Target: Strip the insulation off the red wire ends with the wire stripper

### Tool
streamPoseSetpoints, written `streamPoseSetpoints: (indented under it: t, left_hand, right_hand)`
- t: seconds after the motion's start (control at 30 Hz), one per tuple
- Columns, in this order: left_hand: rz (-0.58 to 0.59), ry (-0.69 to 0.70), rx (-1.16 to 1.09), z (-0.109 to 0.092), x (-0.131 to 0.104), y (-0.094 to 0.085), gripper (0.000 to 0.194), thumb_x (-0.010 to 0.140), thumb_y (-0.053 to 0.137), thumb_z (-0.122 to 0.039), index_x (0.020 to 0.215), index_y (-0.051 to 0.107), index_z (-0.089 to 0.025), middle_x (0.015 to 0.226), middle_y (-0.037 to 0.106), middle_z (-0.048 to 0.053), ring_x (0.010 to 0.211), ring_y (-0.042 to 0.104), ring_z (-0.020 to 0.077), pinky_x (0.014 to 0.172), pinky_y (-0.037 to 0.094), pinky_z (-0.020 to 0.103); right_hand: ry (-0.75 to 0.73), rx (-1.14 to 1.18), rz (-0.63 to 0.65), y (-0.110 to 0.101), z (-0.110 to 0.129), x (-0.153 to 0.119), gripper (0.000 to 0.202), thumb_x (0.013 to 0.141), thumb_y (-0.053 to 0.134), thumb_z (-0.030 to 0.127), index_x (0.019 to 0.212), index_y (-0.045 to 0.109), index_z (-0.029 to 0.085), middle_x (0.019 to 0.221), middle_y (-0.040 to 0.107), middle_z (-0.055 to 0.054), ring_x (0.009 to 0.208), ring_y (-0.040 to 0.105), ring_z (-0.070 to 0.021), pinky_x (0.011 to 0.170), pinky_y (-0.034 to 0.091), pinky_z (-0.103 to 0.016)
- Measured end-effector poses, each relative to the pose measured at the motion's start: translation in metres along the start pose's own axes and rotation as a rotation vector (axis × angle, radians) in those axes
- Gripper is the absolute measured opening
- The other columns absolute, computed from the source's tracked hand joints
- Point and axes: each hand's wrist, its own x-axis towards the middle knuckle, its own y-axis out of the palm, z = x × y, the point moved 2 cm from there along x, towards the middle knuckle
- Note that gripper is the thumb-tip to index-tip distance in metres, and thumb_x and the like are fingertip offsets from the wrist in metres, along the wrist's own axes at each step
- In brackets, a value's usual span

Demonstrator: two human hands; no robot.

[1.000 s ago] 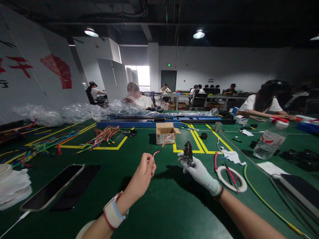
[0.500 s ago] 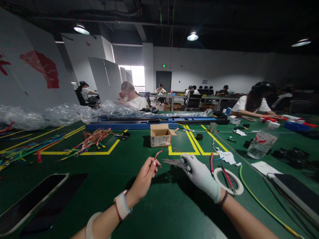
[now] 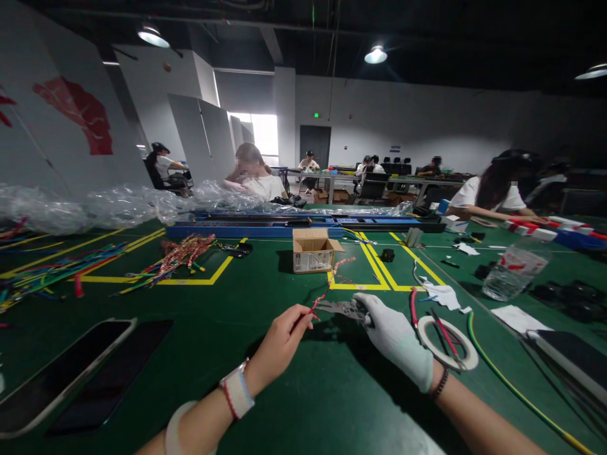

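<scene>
Between thumb and fingers, my bare left hand (image 3: 288, 332) pinches a red wire (image 3: 315, 304) whose stripped copper strands (image 3: 337, 268) stick out up and away from me. My right hand (image 3: 391, 328), in a pale glove, is closed around a grey metal wire stripper (image 3: 346, 308). The tool's jaw tips point left and meet the red wire just beyond my left fingertips; whether the jaws grip it is too small to tell. Behind both hands stands a small open cardboard box (image 3: 313, 260).
At left lie a bundle of bare copper strands (image 3: 187, 253), coloured wires (image 3: 71, 268) and two dark phone-like slabs (image 3: 114, 379). At right are a white tape roll (image 3: 469, 360), a green-yellow cable (image 3: 502, 373) and a water bottle (image 3: 515, 272). Blue rails (image 3: 256, 230) cross the back; people sit beyond.
The wire stripper's tips have come up to the red wire, closing the gap that was between them. My view has shifted slightly, with both hands still holding the same things.
</scene>
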Motion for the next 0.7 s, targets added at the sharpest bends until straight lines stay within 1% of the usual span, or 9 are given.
streamPoseSetpoints:
  t: [0.1, 0.2, 0.3, 0.37, 0.43, 0.5, 0.63, 0.7]
  left_hand:
    - [0.009, -0.015, 0.030, -0.001, -0.001, 0.001, 0.028, 0.094, 0.040, -0.035, 0.082, 0.060, -0.018, 0.082, 0.062, 0.005, 0.077, 0.059, 0.0183, 0.068, 0.047, 0.028]
    - [0.030, -0.032, 0.018, 0.000, -0.002, 0.002, 0.028, 0.094, 0.040, -0.038, 0.087, 0.060, -0.019, 0.084, 0.063, 0.005, 0.073, 0.058, 0.0176, 0.063, 0.046, 0.026]
    - [0.037, -0.028, 0.007, 0.000, -0.003, 0.003, 0.030, 0.095, 0.039, -0.040, 0.090, 0.061, -0.019, 0.084, 0.063, 0.006, 0.071, 0.058, 0.0173, 0.060, 0.046, 0.026]
    - [0.022, -0.023, 0.009, -0.001, -0.003, 0.002, 0.032, 0.095, 0.038, -0.041, 0.089, 0.061, -0.019, 0.083, 0.063, 0.005, 0.072, 0.058, 0.0175, 0.061, 0.046, 0.026]
    - [0.001, -0.008, 0.024, -0.003, -0.003, 0.001, 0.032, 0.095, 0.038, -0.041, 0.088, 0.060, -0.019, 0.083, 0.063, 0.005, 0.074, 0.059, 0.0179, 0.062, 0.047, 0.026]
    - [-0.018, 0.018, 0.052, -0.004, -0.002, 0.000, 0.031, 0.095, 0.038, -0.040, 0.087, 0.060, -0.019, 0.084, 0.064, 0.005, 0.076, 0.060, 0.0182, 0.065, 0.048, 0.026]
    - [-0.036, 0.099, 0.139, -0.005, 0.000, -0.002, 0.027, 0.096, 0.039, -0.033, 0.086, 0.060, -0.019, 0.086, 0.066, 0.005, 0.079, 0.062, 0.0181, 0.071, 0.050, 0.028]
    - [-0.027, 0.157, 0.229, -0.003, 0.001, -0.004, 0.025, 0.097, 0.038, -0.028, 0.090, 0.060, -0.019, 0.089, 0.066, 0.004, 0.083, 0.063, 0.0179, 0.075, 0.052, 0.030]
  right_hand:
    - [-0.003, 0.028, -0.012, -0.001, 0.003, -0.001, 0.048, 0.079, 0.044, 0.006, 0.124, 0.047, 0.022, 0.124, 0.058, -0.008, 0.105, 0.061, -0.0206, 0.088, 0.047, -0.031]
    - [0.024, 0.032, 0.023, -0.003, 0.009, -0.001, 0.042, 0.080, 0.046, 0.009, 0.120, 0.049, 0.022, 0.119, 0.059, -0.008, 0.101, 0.062, -0.0204, 0.082, 0.047, -0.029]
    - [0.057, 0.015, 0.068, -0.007, 0.016, -0.002, 0.023, 0.086, 0.046, 0.021, 0.107, 0.055, 0.023, 0.105, 0.063, -0.006, 0.089, 0.063, -0.0197, 0.072, 0.045, -0.027]
    - [0.050, 0.023, 0.105, -0.010, 0.020, -0.002, 0.017, 0.090, 0.045, 0.031, 0.098, 0.058, 0.024, 0.092, 0.065, -0.004, 0.080, 0.063, -0.0185, 0.066, 0.042, -0.026]
    - [0.046, 0.045, 0.153, -0.013, 0.024, -0.003, 0.021, 0.091, 0.044, 0.039, 0.091, 0.060, 0.024, 0.081, 0.065, -0.002, 0.072, 0.061, -0.0175, 0.061, 0.038, -0.025]
    - [0.053, 0.074, 0.195, -0.016, 0.026, -0.004, 0.024, 0.090, 0.046, 0.043, 0.085, 0.060, 0.024, 0.075, 0.064, -0.001, 0.067, 0.058, -0.0162, 0.057, 0.034, -0.024]
    - [0.044, 0.144, 0.266, -0.017, 0.028, -0.006, 0.028, 0.089, 0.047, 0.047, 0.075, 0.056, 0.023, 0.068, 0.061, 0.001, 0.061, 0.053, -0.0139, 0.054, 0.031, -0.023]
    - [0.041, 0.160, 0.270, -0.016, 0.027, -0.006, 0.028, 0.088, 0.047, 0.046, 0.074, 0.056, 0.023, 0.066, 0.060, 0.001, 0.060, 0.052, -0.0137, 0.054, 0.031, -0.023]
